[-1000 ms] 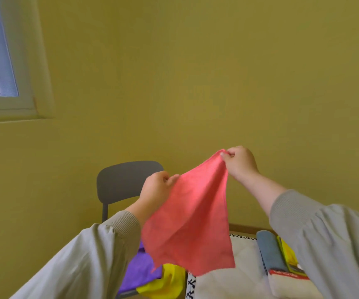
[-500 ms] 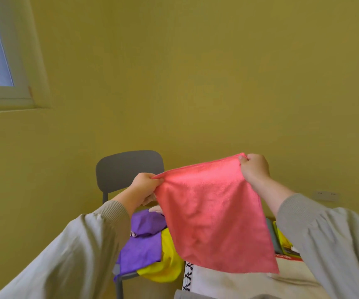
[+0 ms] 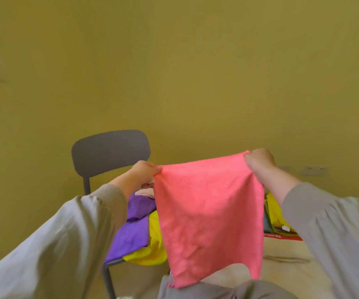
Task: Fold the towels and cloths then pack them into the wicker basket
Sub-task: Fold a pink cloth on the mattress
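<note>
A pink cloth (image 3: 208,212) hangs spread out in the air in front of me. My left hand (image 3: 141,171) pinches its top left corner and my right hand (image 3: 259,160) pinches its top right corner, so the top edge is stretched between them. Behind it, a purple cloth (image 3: 132,231) and a yellow cloth (image 3: 152,253) lie heaped on the seat of a grey chair (image 3: 109,152). The wicker basket is not in view.
A light padded surface (image 3: 286,251) lies below the cloth at the right. Folded yellow and grey cloths (image 3: 274,214) and a red-edged item (image 3: 282,236) sit on it behind my right arm. A yellow wall with a socket (image 3: 313,170) stands behind.
My hands have drawn apart and lowered, spreading the pink cloth from a bunched drape into a flat sheet. The view has tilted down and to the right, so the window has left the frame.
</note>
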### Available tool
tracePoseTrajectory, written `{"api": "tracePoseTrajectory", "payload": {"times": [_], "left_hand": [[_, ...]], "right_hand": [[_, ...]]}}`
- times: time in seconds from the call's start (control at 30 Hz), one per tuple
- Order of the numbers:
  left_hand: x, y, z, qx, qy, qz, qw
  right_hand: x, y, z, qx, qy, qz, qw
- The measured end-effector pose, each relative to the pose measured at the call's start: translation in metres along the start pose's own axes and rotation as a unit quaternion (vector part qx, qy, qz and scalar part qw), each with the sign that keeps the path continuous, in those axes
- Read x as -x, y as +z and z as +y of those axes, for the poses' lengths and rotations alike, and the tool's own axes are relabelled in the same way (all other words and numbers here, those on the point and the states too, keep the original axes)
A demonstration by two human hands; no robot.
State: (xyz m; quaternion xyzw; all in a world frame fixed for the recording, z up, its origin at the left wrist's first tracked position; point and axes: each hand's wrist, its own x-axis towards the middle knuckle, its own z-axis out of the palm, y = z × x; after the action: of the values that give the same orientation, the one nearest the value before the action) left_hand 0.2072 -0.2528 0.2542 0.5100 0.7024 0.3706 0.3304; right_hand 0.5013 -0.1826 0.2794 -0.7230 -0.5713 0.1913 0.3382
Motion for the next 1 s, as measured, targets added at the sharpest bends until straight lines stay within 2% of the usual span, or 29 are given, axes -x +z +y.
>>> {"api": "tracePoseTrajectory", "payload": {"times": [0.07, 0.2, 0.27, 0.37, 0.5, 0.57, 0.67, 0.73, 0.87, 1.0], "left_hand": [[-0.017, 0.010, -0.005, -0.118, 0.053, 0.051, 0.990], [-0.054, 0.039, -0.028, -0.258, 0.113, 0.128, 0.951], [-0.072, 0.056, -0.041, -0.287, 0.081, 0.144, 0.944], [-0.098, 0.086, -0.060, -0.315, 0.003, 0.123, 0.941], [-0.113, 0.110, -0.085, -0.350, 0.007, 0.125, 0.928], [-0.123, 0.115, -0.096, -0.309, 0.006, 0.137, 0.941], [-0.141, 0.126, -0.106, -0.167, 0.020, 0.139, 0.976], [-0.149, 0.131, -0.102, -0.088, 0.012, 0.133, 0.987], [-0.163, 0.133, -0.084, -0.005, 0.025, 0.161, 0.987], [-0.164, 0.141, -0.087, 0.110, -0.025, 0.169, 0.979]], "right_hand": [[-0.011, 0.010, 0.005, 0.032, -0.020, -0.013, 0.999], [-0.034, 0.043, 0.024, 0.049, -0.055, -0.018, 0.997], [-0.043, 0.062, 0.039, 0.067, -0.050, -0.021, 0.996], [-0.063, 0.096, 0.066, 0.066, -0.021, -0.034, 0.997], [-0.081, 0.134, 0.094, -0.056, 0.048, -0.055, 0.996], [-0.092, 0.152, 0.108, -0.105, 0.078, -0.079, 0.988], [-0.116, 0.181, 0.132, -0.073, 0.045, -0.076, 0.993], [-0.118, 0.184, 0.125, -0.062, 0.020, -0.067, 0.996], [-0.133, 0.178, 0.099, -0.173, 0.061, -0.044, 0.982], [-0.131, 0.173, 0.110, -0.242, 0.118, -0.037, 0.962]]}}
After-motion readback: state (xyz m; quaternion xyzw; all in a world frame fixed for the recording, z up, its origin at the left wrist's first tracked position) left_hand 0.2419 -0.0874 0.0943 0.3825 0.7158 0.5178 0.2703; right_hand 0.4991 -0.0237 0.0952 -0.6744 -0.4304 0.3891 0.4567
